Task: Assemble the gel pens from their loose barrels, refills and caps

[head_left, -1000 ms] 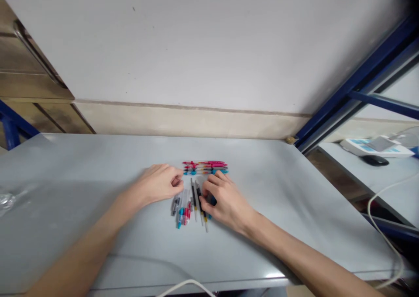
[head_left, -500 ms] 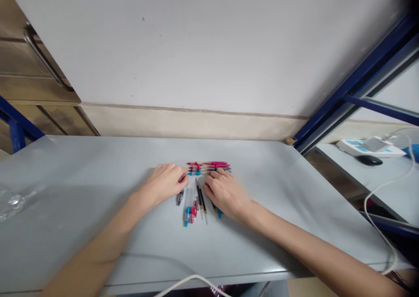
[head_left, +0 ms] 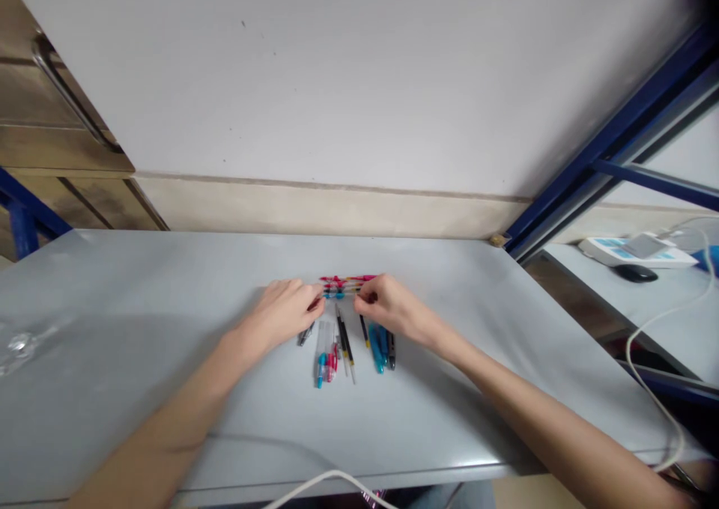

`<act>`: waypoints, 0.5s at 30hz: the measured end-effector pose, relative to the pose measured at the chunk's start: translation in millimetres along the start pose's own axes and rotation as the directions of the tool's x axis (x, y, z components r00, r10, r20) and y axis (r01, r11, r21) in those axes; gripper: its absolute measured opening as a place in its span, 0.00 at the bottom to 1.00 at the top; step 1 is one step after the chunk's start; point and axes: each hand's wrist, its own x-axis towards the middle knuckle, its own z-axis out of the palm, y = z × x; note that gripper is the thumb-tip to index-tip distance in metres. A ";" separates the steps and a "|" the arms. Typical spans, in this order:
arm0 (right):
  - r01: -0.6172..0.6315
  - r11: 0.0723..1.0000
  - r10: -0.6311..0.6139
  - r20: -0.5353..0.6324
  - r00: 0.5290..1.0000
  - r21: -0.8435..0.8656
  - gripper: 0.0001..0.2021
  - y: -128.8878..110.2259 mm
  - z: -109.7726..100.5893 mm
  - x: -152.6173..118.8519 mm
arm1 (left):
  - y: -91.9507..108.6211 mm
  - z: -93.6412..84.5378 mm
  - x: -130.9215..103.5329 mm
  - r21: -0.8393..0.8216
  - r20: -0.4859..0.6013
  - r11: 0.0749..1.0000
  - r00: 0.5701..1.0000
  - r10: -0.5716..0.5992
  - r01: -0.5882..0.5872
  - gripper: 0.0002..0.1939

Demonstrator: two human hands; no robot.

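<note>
Both hands (head_left: 337, 311) meet at the pen row (head_left: 344, 287); loose pens (head_left: 348, 344) nearby.

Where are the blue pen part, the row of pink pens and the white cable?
blue pen part (head_left: 376, 341), head view, middle of its body.
row of pink pens (head_left: 342, 279), head view, middle of the visible stretch.
white cable (head_left: 314, 483), head view, top of its loop.

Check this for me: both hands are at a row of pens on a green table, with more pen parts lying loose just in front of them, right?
Not quite: the table is light grey, not green, as the head view shows. The rest holds: the left hand and right hand meet at the row of pens, with loose pen parts just in front.
</note>
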 end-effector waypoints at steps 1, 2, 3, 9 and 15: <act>-0.024 0.993 0.022 0.022 1.000 0.112 0.18 4.0 -4.5 0.8 | -0.7 -0.3 0.3 0.007 0.006 1.000 1.000 0.006 -0.006 0.15; -0.038 0.977 0.031 0.039 0.999 0.210 0.18 8.7 -8.6 1.1 | -1.4 -0.6 0.7 0.013 0.010 1.000 1.000 0.014 -0.014 0.16; -0.041 0.955 0.028 0.047 0.999 0.292 0.19 14.2 -12.0 0.9 | -1.9 -0.8 1.2 0.018 0.014 1.000 1.000 0.020 -0.020 0.16; -0.075 0.824 0.078 0.019 0.997 0.562 0.20 44.3 -19.9 -10.1 | -1.3 -1.8 1.9 0.008 0.027 1.000 1.000 -0.007 0.007 0.14; -0.115 0.716 0.100 0.062 0.993 0.689 0.16 46.2 -16.8 -15.2 | -5.5 -1.9 2.1 0.033 0.022 0.999 0.999 -0.030 0.029 0.11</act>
